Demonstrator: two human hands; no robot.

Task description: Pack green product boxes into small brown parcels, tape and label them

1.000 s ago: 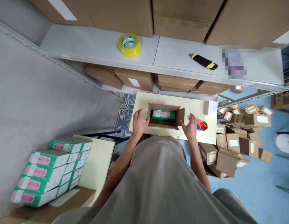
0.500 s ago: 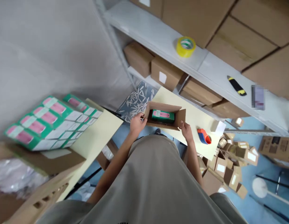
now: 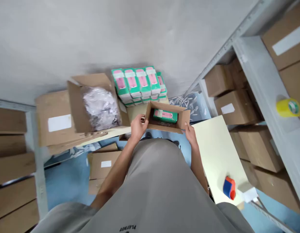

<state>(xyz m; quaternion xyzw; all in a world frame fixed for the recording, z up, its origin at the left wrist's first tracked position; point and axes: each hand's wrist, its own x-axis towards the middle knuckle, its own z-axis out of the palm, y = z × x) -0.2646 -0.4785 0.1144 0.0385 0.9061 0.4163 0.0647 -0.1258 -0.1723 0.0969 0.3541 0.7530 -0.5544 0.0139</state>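
Note:
An open cardboard box (image 3: 164, 128) is held between my two hands in front of my body. Inside it lies a green and pink product box (image 3: 165, 116), with some clear plastic beside it. My left hand (image 3: 138, 128) grips the box's left end, thumb near the rim. At the right end my right hand (image 3: 190, 133) pinches the wall. Just beyond stands a stack of green and pink product boxes (image 3: 135, 83) on a pale table (image 3: 133, 112). Left of that stack, a larger open carton (image 3: 75, 103) holds crumpled clear plastic packing (image 3: 100, 106).
To the right is a second pale table (image 3: 218, 145) with a red and blue tape dispenser (image 3: 229, 188). Grey shelving (image 3: 268, 77) filled with cartons runs along the right, with a yellow tape roll (image 3: 288, 107) on it. Another carton-filled rack (image 3: 36, 155) stands left. Cartons (image 3: 105, 165) sit under the table.
My view and body have turned left, carrying the cardboard box towards the table with the stacked product boxes. Both hands keep their hold on the box's ends.

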